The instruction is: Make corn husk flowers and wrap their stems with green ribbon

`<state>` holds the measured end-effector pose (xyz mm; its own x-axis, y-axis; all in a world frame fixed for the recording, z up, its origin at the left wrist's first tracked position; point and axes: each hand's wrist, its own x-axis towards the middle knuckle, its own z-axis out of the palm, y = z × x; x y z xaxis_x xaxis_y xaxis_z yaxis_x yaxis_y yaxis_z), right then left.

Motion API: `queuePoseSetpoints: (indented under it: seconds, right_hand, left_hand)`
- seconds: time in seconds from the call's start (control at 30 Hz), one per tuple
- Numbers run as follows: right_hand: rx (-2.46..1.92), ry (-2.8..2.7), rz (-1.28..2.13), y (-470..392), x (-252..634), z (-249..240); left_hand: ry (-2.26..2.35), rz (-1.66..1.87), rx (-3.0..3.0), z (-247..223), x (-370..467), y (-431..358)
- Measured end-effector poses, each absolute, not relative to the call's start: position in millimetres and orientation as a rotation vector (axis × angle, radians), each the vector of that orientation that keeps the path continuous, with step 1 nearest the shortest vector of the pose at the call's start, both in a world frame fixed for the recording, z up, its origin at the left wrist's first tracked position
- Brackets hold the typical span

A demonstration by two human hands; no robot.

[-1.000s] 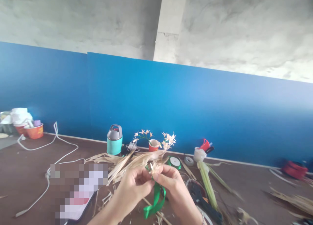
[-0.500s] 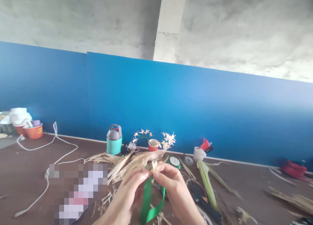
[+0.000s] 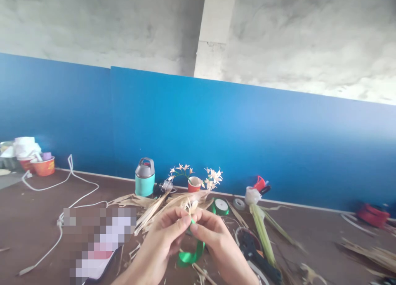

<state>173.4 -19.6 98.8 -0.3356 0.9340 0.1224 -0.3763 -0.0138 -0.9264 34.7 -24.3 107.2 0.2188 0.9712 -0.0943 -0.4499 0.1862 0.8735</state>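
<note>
Between my two hands, at the middle of the view, is a small cream flower [image 3: 192, 206] that looks made of dried husk. The thumb and fingertips of my left hand [image 3: 168, 231] pinch its base from the left. My right hand [image 3: 213, 231] pinches a green ribbon [image 3: 193, 257] close under the flower, and the ribbon hangs in a loop below my fingers. The flower's stem is hidden by my fingertips. Dried husks [image 3: 182, 200] lie just behind my hands.
Beyond the husks stand a red cup [image 3: 194, 184] with flower sprays and a teal flask [image 3: 144, 184]. To the right are a green ribbon roll [image 3: 220, 207], tape [image 3: 239, 203], a black-handled tool [image 3: 260, 258] and a green stalk bundle [image 3: 262, 233]. A white cable [image 3: 77, 202] runs across the left.
The ribbon's hanging loop has become shorter and moved up, and its top end is now narrow at my fingertips. The flower has turned and sits slightly further left.
</note>
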Motion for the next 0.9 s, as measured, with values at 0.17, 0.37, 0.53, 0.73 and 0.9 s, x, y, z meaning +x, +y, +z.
queuePoseSetpoints:
  seconds: [0.17,0.37,0.53,0.73,0.9]
  right_hand:
    - [-0.773,-1.115,1.526,-19,176,94]
    - [-0.81,-1.069,1.528,-19,175,94]
    - [-0.782,-1.051,1.55,-18,174,92]
    - [-0.78,-1.072,1.516,-18,172,91]
    - [-0.863,-1.063,1.432,-19,170,91]
  left_hand:
    - [0.779,1.192,0.872,105,35,-24]
    - [0.852,1.249,1.035,94,35,-20]
    - [0.855,1.339,1.225,90,34,-19]
    - [0.886,1.488,1.373,89,34,-20]
    - [0.905,1.573,1.455,88,34,-17]
